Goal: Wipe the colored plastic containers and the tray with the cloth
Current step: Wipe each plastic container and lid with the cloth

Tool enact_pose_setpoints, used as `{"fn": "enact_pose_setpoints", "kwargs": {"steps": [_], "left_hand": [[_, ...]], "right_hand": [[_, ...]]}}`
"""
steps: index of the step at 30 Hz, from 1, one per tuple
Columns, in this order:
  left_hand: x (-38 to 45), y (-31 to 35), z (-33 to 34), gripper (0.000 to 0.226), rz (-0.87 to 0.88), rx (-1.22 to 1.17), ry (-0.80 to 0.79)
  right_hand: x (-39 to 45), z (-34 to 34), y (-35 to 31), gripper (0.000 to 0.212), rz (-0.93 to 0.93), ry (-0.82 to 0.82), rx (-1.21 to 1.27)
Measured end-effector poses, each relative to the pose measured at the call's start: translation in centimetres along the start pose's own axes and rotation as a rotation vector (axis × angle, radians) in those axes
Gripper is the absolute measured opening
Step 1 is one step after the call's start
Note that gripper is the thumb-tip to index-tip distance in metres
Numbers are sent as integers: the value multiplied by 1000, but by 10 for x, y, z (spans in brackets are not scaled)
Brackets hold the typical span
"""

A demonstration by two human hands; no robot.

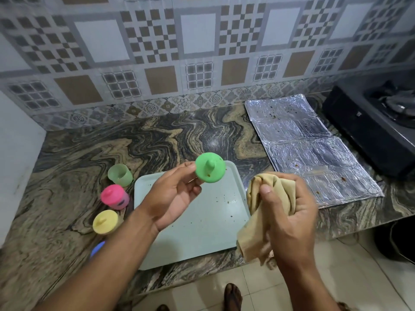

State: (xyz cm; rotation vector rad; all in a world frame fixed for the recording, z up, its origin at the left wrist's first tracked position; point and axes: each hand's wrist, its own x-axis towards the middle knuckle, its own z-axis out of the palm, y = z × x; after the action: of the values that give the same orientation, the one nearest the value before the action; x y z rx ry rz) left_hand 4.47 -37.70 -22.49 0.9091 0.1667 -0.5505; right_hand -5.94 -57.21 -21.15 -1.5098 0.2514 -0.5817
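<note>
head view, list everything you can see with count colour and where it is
green lid: 1, bright green with a knob, held above the tray's far edge
green cup: 1, pale green, open, on the counter left of the tray
pink container: 1, pink, lidded, left of the tray
yellow container: 1, yellow, lidded, nearer than the pink one
blue object: 1, mostly hidden by the left forearm
tray: 1, pale green, speckled with crumbs, on the counter
cloth: 1, tan, bunched
foil sheet: 1, silver, right of the tray
stove: 1, black, far right
left hand: pinches the green lid
right hand: grips the cloth
</note>
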Motion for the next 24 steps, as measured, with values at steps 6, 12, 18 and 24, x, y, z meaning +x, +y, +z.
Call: {"fn": "enact_pose_setpoints", "kwargs": {"steps": [6,12,18,24], "left_hand": [[-55,-2,9,15,117,-30,-37],[-78,7,2,22,253,181,-101],[-89,30,-8,23,275,559,-233],[-83,34,-14,13,197,557,-255]], "right_hand": [[-9,37,-11,17,-203,-80,-132],[-12,48,-15,16,-395,-150,-232],[2,51,-29,13,-409,-310,-305],[29,50,-32,14,-289,-375,-250]]}}
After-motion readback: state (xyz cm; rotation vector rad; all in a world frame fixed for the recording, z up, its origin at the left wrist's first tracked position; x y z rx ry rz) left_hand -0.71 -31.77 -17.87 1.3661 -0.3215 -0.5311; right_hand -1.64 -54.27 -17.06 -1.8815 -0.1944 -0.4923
